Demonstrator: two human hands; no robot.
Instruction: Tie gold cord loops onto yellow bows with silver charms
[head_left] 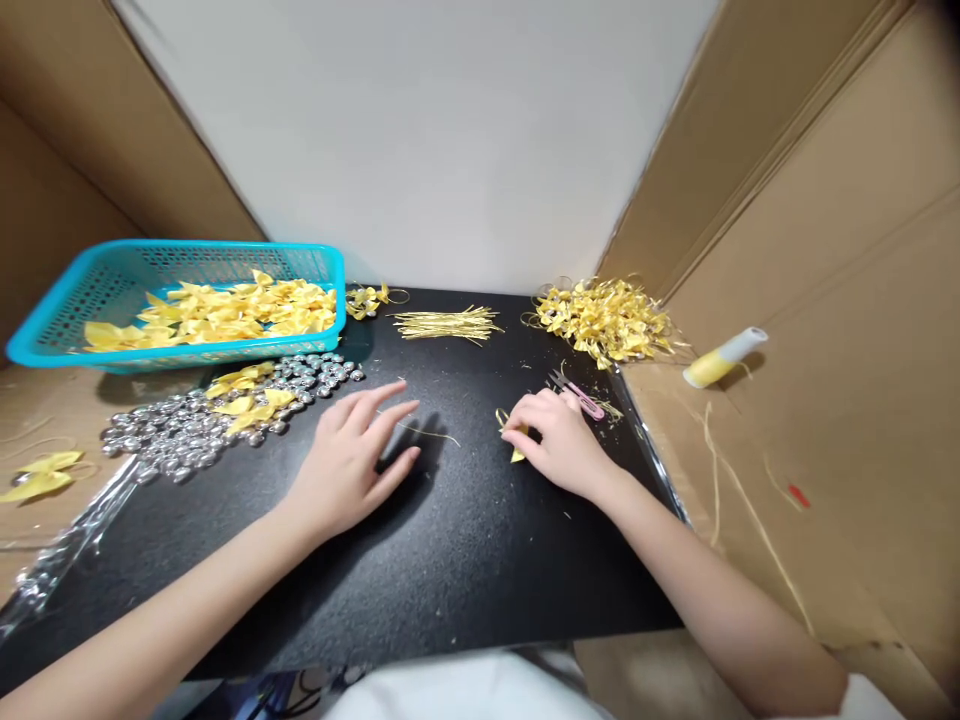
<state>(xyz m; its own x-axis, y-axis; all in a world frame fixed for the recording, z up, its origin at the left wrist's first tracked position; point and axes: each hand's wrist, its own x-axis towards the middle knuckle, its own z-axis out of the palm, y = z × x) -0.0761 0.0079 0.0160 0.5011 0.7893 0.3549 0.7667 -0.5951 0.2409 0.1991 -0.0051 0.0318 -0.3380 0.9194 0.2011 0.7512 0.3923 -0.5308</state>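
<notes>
My left hand hovers over the black tabletop with its fingers spread, and nothing is in it. A thin gold cord lies just to the right of its fingertips. On the right side, my right hand has its fingers closed on a small yellow ribbon bow, mostly covered by the fingers. A gold loop sticks out beside the thumb and forefinger. Right behind that hand rest pink-handled thread snips, blades pointing to the upper left.
A blue basket of yellow bows stands at the back left, with silver bells before it. Gold cords lie at the back middle, and a pile of looped bows at the back right. Cardboard walls flank the table; a yellow thread spool is at right.
</notes>
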